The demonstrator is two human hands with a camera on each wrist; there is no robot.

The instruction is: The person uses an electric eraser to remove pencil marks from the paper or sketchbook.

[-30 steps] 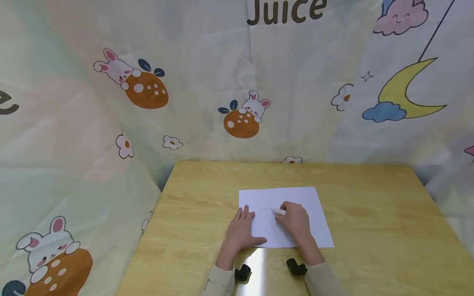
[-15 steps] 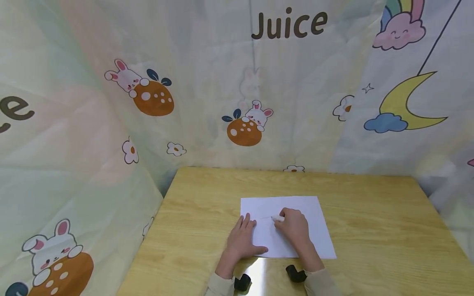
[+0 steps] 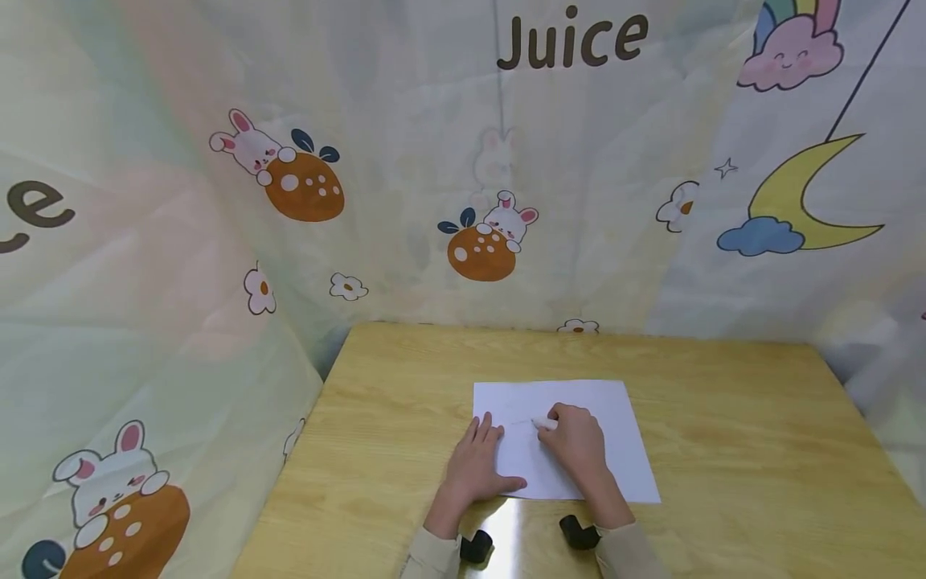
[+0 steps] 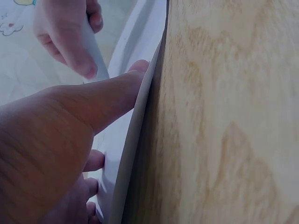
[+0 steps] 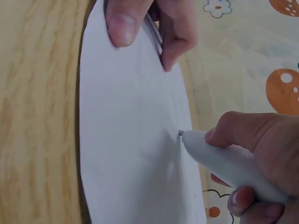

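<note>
On the wooden table (image 3: 723, 418), a white sheet of paper (image 3: 608, 450) lies flat, its long axis running roughly 12 to 6 o'clock from the person's seat, a little nearer the 6 o'clock edge. The right hand (image 3: 575, 441) pinches a pale pen (image 5: 224, 161) between thumb and curled fingers, the barrel slanting up toward 4 o'clock in the right wrist view and its tip (image 5: 181, 133) touching the paper near the sheet's middle. From the pen tip, the unmarked stretch of paper lies toward 9 o'clock in the head view, where the left hand (image 3: 477, 466) rests flat with its fingers straight and slightly spread, pressing the sheet's 9 o'clock edge down (the thumb reaches along the near edge toward 3 o'clock). The left wrist view shows that thumb (image 4: 112, 98) lying along the paper's rim, with the right hand just beyond it. A faint line on the paper near the tip can barely be made out. Cartoon-printed fabric (image 3: 289, 177) hangs behind the table at 12 o'clock
</note>
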